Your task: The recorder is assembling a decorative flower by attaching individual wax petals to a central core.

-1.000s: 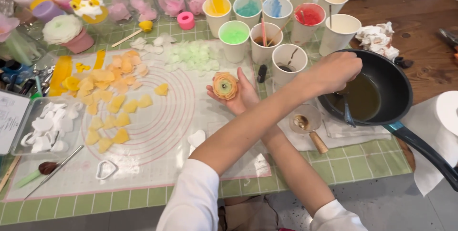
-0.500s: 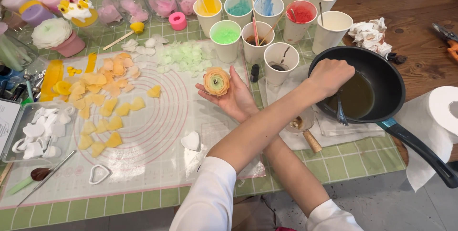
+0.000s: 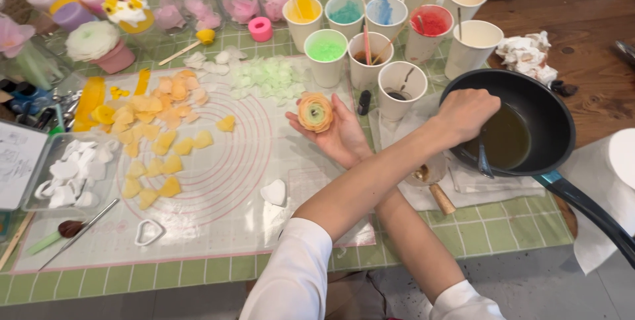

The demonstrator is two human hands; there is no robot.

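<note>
My arms are crossed, the left forearm lying over the right. My left hand [image 3: 466, 114] reaches across to the black frying pan [image 3: 552, 112] and grips a spoon [image 3: 483, 156] dipped in the amber liquid [image 3: 508, 138]. My right hand [image 3: 337, 136] is palm up over the white silicone mat [image 3: 225, 181], holding an orange and green wax flower [image 3: 315, 112] on its fingers. Orange and yellow petals [image 3: 155, 131] lie scattered on the mat to the left.
Several paper cups of coloured wax [image 3: 325, 52] stand behind the mat. Pale green petals [image 3: 268, 77], a tray of white petals [image 3: 69, 174], a heart cutter [image 3: 148, 232], finished flower candles [image 3: 96, 42], crumpled tissue [image 3: 526, 52] and a wooden-handled spoon [image 3: 436, 191] surround the work area.
The view has shifted slightly. My left hand stays at the pan with the spoon, and my right hand still holds the flower, now a little lower on the mat.
</note>
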